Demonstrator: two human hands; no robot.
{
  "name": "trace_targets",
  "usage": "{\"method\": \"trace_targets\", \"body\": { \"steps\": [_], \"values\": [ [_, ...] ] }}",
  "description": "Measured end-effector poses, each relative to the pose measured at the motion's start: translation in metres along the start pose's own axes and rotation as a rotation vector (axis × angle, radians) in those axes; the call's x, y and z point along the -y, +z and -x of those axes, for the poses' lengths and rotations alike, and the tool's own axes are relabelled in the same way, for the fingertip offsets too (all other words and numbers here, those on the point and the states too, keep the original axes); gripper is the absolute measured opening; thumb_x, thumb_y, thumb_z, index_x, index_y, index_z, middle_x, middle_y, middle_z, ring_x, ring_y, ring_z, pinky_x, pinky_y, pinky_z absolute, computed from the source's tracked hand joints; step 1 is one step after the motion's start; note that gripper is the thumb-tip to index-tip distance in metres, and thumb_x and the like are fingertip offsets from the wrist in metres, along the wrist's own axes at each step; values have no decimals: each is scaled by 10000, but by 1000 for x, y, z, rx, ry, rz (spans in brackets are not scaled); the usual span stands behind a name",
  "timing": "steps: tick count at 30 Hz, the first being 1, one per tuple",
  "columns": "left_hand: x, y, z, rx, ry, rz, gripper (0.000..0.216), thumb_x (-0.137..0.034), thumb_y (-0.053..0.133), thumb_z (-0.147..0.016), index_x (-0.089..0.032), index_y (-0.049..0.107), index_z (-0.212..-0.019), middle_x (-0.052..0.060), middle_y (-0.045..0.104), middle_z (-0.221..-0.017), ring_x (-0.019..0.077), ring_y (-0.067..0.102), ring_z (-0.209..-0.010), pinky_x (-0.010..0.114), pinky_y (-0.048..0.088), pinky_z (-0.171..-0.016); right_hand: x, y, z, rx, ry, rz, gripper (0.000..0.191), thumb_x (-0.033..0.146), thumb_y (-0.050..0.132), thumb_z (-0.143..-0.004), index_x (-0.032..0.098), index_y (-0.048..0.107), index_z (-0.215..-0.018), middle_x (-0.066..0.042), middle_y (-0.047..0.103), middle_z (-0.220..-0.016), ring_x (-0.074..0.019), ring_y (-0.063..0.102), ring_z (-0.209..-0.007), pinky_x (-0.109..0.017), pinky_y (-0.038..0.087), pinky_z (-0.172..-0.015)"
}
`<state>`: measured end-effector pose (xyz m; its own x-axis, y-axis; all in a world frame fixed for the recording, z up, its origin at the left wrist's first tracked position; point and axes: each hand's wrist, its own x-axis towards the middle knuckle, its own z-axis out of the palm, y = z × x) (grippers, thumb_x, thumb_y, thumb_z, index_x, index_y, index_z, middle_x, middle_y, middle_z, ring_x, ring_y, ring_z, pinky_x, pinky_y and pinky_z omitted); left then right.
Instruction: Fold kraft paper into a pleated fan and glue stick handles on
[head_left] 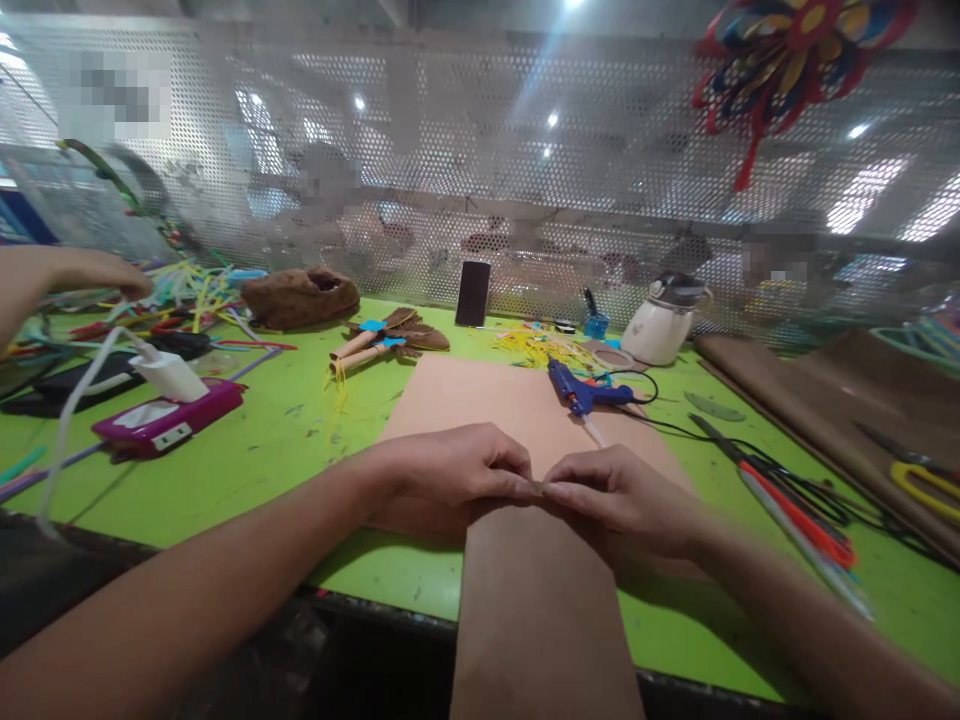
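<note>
A long strip of brown paper or thin sheet material [536, 610] hangs from the table edge toward me. Its far end is pinched between the thumb and fingers of my left hand [469, 465] and those of my right hand [626, 490]. The fingertips nearly meet there, and a small folded bit of the brown strip shows between them. Beneath both hands lies a pale peach sheet [457, 395] on the green table [300, 420]. A blue glue gun [585, 388] rests on that sheet just beyond my right hand, its glue stick pointing toward me.
Left: a purple power strip [169, 420] with a white plug, and another person's hand [82, 275] over coloured strips. Behind: a brown pouch-like item [300, 297], feathery paper pieces [390, 338], a phone [472, 293], a white kettle [658, 325]. Right: scissors [802, 515], cable, folded brown material [810, 400].
</note>
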<state>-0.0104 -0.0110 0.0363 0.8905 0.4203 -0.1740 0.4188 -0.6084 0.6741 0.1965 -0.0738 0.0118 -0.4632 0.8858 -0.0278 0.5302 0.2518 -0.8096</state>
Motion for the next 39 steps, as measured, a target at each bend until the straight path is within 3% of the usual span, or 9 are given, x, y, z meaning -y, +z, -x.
{"method": "trace_targets", "body": {
  "steps": [7,13,18,23,29,36,39],
  "values": [
    [-5,-3,0,-104,-2,-125,276,-331,409,-869,-143,572,-747,-8,564,-693,106,470,-634,211,315,-565,-8,-4,0,-116,25,6,318,407,473,-867,153,593,-717,3,520,-619,-107,437,-564,-212,333,-494],
    [-4,0,1,-133,20,-170,240,-275,400,-870,-148,581,-777,-4,580,-707,112,471,-638,213,311,-567,-7,-9,1,7,26,92,269,363,473,-873,154,608,-771,-7,554,-659,-118,459,-592,-222,343,-520],
    [-9,5,3,-154,7,-113,231,-286,408,-865,-156,585,-795,-12,583,-693,107,465,-617,208,298,-537,1,-4,2,-12,-47,194,320,403,450,-886,156,595,-742,8,528,-642,-115,439,-597,-228,325,-534],
    [-11,10,4,-136,28,-93,200,-301,444,-854,-175,594,-892,-10,604,-740,105,491,-629,204,317,-552,-3,0,2,-3,7,-32,316,413,525,-838,134,639,-745,2,513,-640,-112,426,-596,-221,323,-516],
    [-7,7,1,-179,74,-9,192,-285,438,-860,-170,592,-860,-13,587,-742,105,485,-667,210,342,-597,-6,4,-2,-141,100,-289,336,455,661,-719,136,611,-622,31,462,-503,-78,373,-464,-209,274,-427],
    [2,2,-3,-175,3,145,245,-350,439,-855,-145,571,-828,-17,531,-660,98,463,-590,203,333,-540,-12,-8,-2,-163,27,-124,318,446,590,-785,149,623,-675,9,521,-579,-97,425,-527,-213,306,-472],
    [5,-2,-2,-172,32,60,242,-336,432,-858,-146,571,-804,-9,541,-689,103,471,-622,209,349,-572,-15,-10,-2,-169,12,-66,315,426,559,-813,148,618,-678,5,514,-608,-105,428,-558,-216,309,-498]
  ]
}}
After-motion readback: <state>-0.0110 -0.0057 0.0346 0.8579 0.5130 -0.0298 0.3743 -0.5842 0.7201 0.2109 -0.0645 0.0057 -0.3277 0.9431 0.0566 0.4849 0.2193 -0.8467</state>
